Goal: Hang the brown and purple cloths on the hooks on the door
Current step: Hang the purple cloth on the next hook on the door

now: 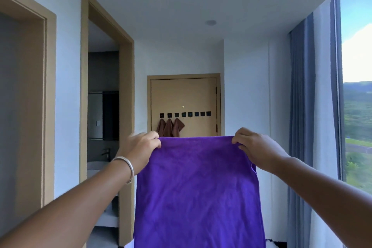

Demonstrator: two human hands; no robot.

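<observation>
A purple cloth (198, 193) hangs spread out in front of me, held up by its two top corners. My left hand (142, 147) pinches the left corner and my right hand (255, 147) pinches the right one. Beyond it, at the end of the hallway, stands a tan door (184, 94) with a row of several black hooks (190, 114). Three brown cloths (170, 128) hang from the leftmost hooks; the hooks to their right are bare. The purple cloth hides the lower part of the door.
An open doorway (103, 106) on the left shows a bathroom with a sink and tap. Another door frame (26, 106) is at the far left. Blue-grey curtains (306, 127) and a large window (357, 86) line the right side.
</observation>
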